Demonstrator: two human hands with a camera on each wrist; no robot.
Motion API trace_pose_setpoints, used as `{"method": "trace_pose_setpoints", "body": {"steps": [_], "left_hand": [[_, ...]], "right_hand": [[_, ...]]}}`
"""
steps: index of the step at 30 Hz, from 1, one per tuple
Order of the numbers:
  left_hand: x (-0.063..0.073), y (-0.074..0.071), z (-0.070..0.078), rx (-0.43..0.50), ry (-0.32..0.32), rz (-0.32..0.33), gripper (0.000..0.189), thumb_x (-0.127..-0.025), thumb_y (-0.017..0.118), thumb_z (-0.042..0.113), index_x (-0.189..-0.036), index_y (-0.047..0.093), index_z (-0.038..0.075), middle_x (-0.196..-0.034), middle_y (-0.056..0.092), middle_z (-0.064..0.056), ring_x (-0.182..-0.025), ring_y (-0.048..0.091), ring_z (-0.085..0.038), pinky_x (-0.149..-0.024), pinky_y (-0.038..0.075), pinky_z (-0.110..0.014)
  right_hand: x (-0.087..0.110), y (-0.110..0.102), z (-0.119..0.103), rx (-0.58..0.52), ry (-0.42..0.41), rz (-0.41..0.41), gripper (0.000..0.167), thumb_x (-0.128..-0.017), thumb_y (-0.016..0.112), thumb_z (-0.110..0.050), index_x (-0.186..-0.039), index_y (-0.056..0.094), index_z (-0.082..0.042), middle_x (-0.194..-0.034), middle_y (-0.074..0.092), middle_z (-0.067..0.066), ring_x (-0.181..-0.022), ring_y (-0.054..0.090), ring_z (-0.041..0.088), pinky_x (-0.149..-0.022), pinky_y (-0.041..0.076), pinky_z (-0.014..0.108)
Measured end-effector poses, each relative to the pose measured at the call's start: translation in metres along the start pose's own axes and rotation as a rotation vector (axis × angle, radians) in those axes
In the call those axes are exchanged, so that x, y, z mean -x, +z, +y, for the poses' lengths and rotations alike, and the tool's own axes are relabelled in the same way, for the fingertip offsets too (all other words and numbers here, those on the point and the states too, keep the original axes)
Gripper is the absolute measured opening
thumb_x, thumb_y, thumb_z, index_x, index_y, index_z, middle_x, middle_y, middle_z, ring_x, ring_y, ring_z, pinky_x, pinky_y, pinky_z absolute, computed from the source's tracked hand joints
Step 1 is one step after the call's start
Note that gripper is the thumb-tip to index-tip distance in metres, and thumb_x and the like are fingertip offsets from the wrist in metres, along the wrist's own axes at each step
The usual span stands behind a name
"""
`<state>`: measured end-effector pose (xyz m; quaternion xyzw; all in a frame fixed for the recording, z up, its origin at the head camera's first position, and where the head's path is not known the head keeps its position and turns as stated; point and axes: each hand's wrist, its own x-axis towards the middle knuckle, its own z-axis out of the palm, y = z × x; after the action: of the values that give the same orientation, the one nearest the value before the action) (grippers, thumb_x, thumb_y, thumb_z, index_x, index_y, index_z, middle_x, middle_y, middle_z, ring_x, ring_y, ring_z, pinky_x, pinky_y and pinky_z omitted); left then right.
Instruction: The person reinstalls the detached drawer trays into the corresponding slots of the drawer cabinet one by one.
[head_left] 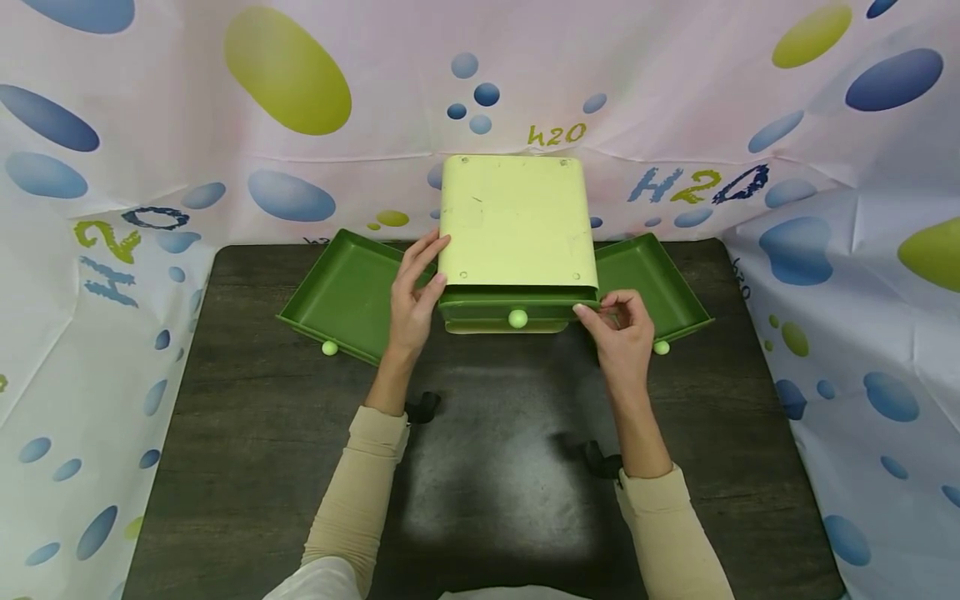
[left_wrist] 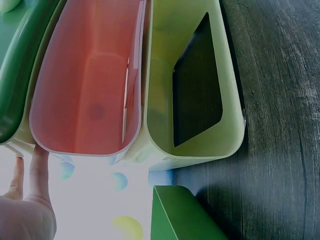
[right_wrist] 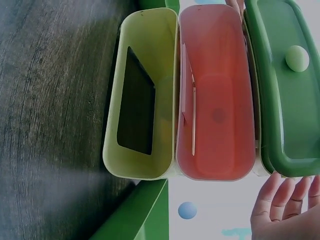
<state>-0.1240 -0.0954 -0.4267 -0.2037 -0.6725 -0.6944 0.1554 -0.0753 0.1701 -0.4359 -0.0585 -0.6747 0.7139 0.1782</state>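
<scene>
A small stacked drawer unit with a pale yellow top (head_left: 517, 221) stands at the back of the table. Its top green drawer (head_left: 480, 312), with a light green knob (head_left: 517, 318), juts slightly out of the front. The right hand (head_left: 621, 337) pinches the right end of that drawer front, thumb on the front face. Against the unit's left side rests the left hand (head_left: 411, 308), its fingers extended. Below the drawer, the wrist views show an empty pink compartment (left_wrist: 107, 90) and an empty yellow-green one (right_wrist: 112, 145) with a cut-out in its base.
One loose green drawer (head_left: 345, 292) lies left of the unit, and another green drawer (head_left: 647, 275) lies to its right, both with round knobs facing the person. The dark wooden table (head_left: 247, 467) meets a patterned curtain (head_left: 390, 75) at the back and sides.
</scene>
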Motion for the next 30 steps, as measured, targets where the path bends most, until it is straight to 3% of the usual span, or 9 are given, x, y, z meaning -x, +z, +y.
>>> {"method": "trace_pose_setpoints", "body": {"steps": [4, 7, 12, 17, 24, 27, 30], "left_hand": [[-0.001, 0.000, -0.002, -0.004, 0.011, 0.002, 0.041, -0.096, 0.046, -0.013, -0.136, 0.048, -0.018, -0.146, 0.036, -0.037, -0.138, 0.036, -0.038, -0.108, 0.035, -0.043], [0.000, -0.001, -0.012, 0.005, 0.028, 0.005, 0.041, -0.097, 0.047, -0.009, -0.137, 0.049, -0.015, -0.147, 0.037, -0.032, -0.139, 0.037, -0.034, -0.110, 0.034, -0.045], [-0.001, -0.001, -0.006, 0.000, 0.026, 0.006, 0.041, -0.096, 0.046, -0.010, -0.136, 0.049, -0.017, -0.146, 0.037, -0.035, -0.138, 0.036, -0.038, -0.111, 0.032, -0.045], [-0.001, 0.000, 0.000, -0.015, 0.021, 0.001, 0.042, -0.094, 0.045, -0.012, -0.136, 0.048, -0.018, -0.145, 0.036, -0.037, -0.138, 0.035, -0.041, -0.110, 0.033, -0.043], [0.000, 0.000, 0.000, -0.006, 0.024, -0.005, 0.042, -0.095, 0.045, -0.009, -0.135, 0.048, -0.018, -0.145, 0.035, -0.037, -0.138, 0.036, -0.038, -0.106, 0.031, -0.060], [0.001, 0.000, 0.000, -0.008, 0.026, -0.004, 0.040, -0.097, 0.046, -0.006, -0.135, 0.048, -0.018, -0.145, 0.036, -0.037, -0.138, 0.036, -0.037, -0.106, 0.033, -0.057], [0.001, 0.000, 0.000, -0.011, 0.023, 0.001, 0.040, -0.100, 0.049, 0.001, -0.135, 0.049, -0.018, -0.145, 0.036, -0.036, -0.138, 0.037, -0.037, -0.106, 0.035, -0.045]], "right_hand": [[0.001, 0.005, -0.012, 0.006, -0.005, -0.002, 0.025, -0.083, 0.077, 0.006, -0.091, 0.053, 0.009, -0.089, 0.053, 0.002, -0.078, 0.052, 0.012, -0.070, 0.045, 0.024], [0.002, 0.009, -0.019, 0.002, -0.013, 0.005, 0.026, -0.083, 0.077, 0.006, -0.090, 0.052, 0.010, -0.087, 0.053, 0.002, -0.077, 0.052, 0.011, -0.069, 0.046, 0.023], [-0.004, 0.006, 0.000, -0.010, -0.031, 0.031, 0.027, -0.081, 0.080, 0.002, -0.091, 0.055, 0.005, -0.087, 0.054, 0.003, -0.078, 0.055, 0.013, -0.070, 0.046, 0.023], [-0.006, 0.005, 0.008, -0.038, -0.058, 0.042, 0.032, -0.081, 0.081, 0.001, -0.101, 0.056, 0.002, -0.088, 0.055, 0.004, -0.079, 0.055, 0.016, -0.072, 0.047, 0.026], [-0.008, 0.007, 0.007, -0.052, -0.042, 0.041, 0.041, -0.081, 0.078, 0.005, -0.118, 0.059, 0.001, -0.086, 0.054, 0.005, -0.077, 0.053, 0.015, -0.069, 0.047, 0.024], [-0.008, 0.009, 0.001, -0.021, -0.039, 0.039, 0.042, -0.083, 0.077, 0.005, -0.121, 0.060, 0.007, -0.087, 0.053, 0.008, -0.078, 0.052, 0.015, -0.068, 0.045, 0.023], [-0.005, 0.014, -0.010, 0.012, -0.044, 0.035, 0.043, -0.084, 0.076, 0.004, -0.122, 0.058, 0.013, -0.087, 0.052, 0.014, -0.077, 0.051, 0.015, -0.066, 0.043, 0.023]]}}
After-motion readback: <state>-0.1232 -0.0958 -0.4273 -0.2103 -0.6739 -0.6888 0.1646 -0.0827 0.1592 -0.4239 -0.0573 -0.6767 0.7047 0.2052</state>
